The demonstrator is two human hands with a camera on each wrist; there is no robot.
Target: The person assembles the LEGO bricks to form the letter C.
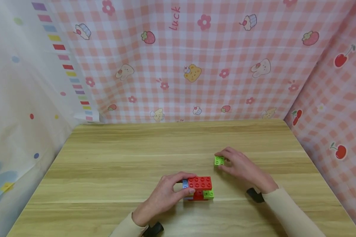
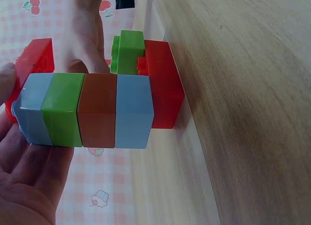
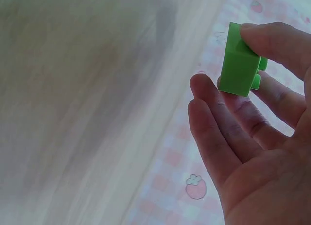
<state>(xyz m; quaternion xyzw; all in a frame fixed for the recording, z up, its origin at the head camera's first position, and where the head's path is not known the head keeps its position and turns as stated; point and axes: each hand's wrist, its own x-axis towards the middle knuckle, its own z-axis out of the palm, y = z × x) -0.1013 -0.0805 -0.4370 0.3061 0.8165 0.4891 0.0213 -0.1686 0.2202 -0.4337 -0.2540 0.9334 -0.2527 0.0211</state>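
Observation:
My left hand (image 1: pixel 166 191) grips the upper left end of a small structure of toy building bricks on the table. On top of it lies a long red brick (image 1: pixel 199 183). In the left wrist view, its column has a light blue brick (image 2: pixel 134 111), a brown brick (image 2: pixel 96 111), a green brick (image 2: pixel 63 108) and another light blue brick. A lower red brick (image 2: pixel 164 84) forms the base and carries another green brick (image 2: pixel 130 52). Farther back to the right, my right hand (image 1: pixel 241 168) pinches a loose green brick (image 3: pixel 239 62) between thumb and fingers; its studs face the palm.
The wooden table (image 1: pixel 112 158) spreads around both hands. A pink checked cloth (image 1: pixel 178 49) rises behind its back edge, with a similar cloth (image 1: pixel 338 108) on the right and a pale dotted cloth (image 1: pixel 23 98) on the left. Black straps (image 1: pixel 255 195) hang at the wrists.

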